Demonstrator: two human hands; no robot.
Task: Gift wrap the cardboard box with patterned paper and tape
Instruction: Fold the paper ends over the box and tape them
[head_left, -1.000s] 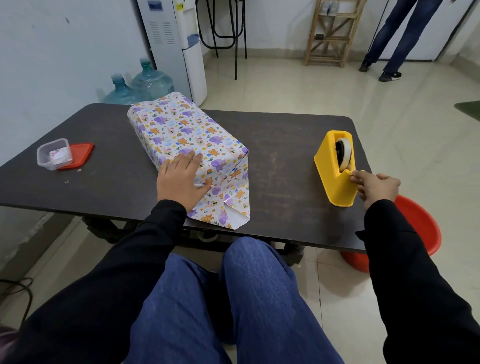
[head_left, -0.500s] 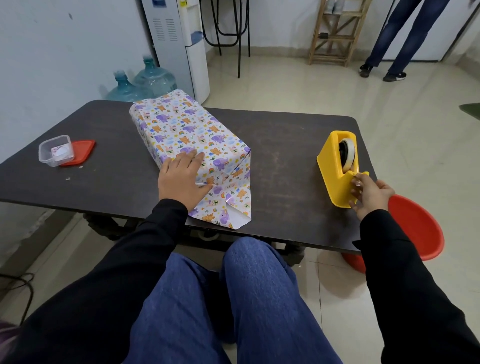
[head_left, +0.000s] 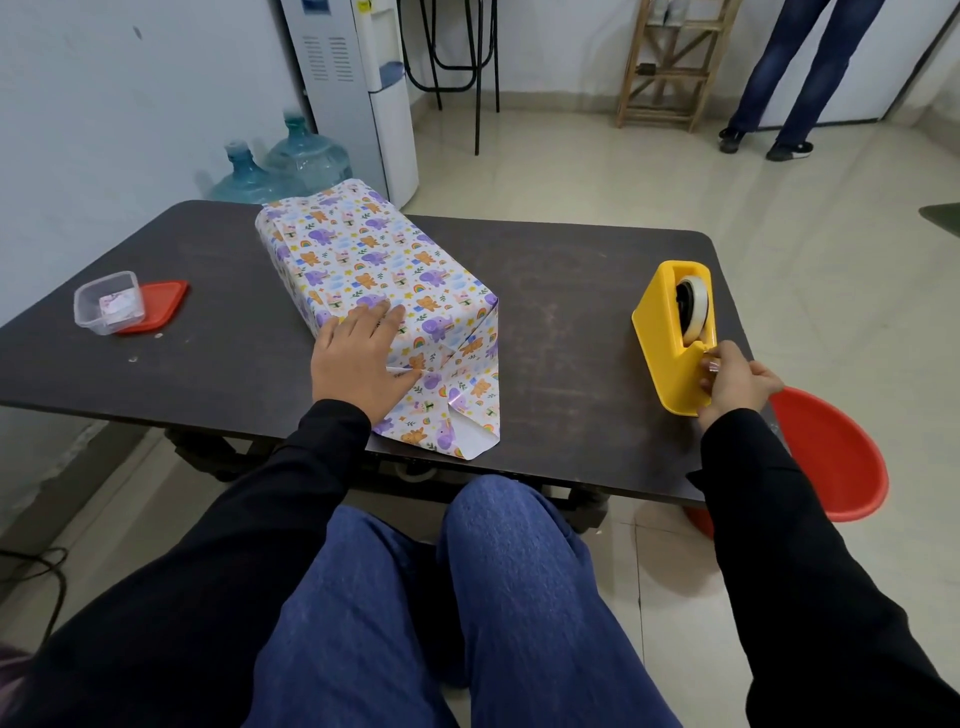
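The box wrapped in animal-patterned paper (head_left: 374, 260) lies lengthwise on the dark table (head_left: 561, 322). Its near end is folded, with a pointed paper flap (head_left: 457, 421) lying flat towards the table's front edge. My left hand (head_left: 358, 364) presses flat on the near top corner and the folded end. The yellow tape dispenser (head_left: 670, 332) with a white tape roll (head_left: 693, 306) stands at the right. My right hand (head_left: 735, 382) is at the dispenser's cutter end, fingers pinching the clear tape end (head_left: 710, 364).
A clear plastic tub (head_left: 109, 301) on a red lid (head_left: 161, 306) sits at the table's left. A red basin (head_left: 831, 457) is on the floor to the right. Water bottles (head_left: 280, 166), a water dispenser (head_left: 353, 88) and a standing person's legs (head_left: 789, 78) are beyond the table.
My right hand shifted along the dispenser's near end up to the cutter and now pinches the tape end. My left hand has stayed on the box.
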